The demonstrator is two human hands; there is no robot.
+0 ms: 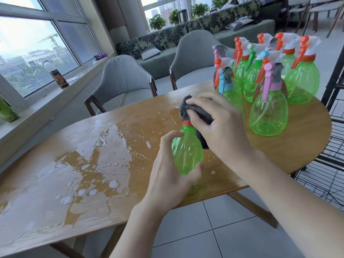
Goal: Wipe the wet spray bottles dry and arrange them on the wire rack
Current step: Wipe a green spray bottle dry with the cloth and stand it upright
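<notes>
While my left hand (173, 162) curls around the belly of the green spray bottle (187, 153), holding it tilted above the wet desk (93, 164), my right hand (214, 123) grips the grey cloth (197, 112) bunched over its orange-collared neck. It looks empty, so light, and its thin plastic probably flexes and slips while wet; the ribbed belly seems the safest hold. More bottles (268, 112) stand beside the wire rack (333, 155).
</notes>
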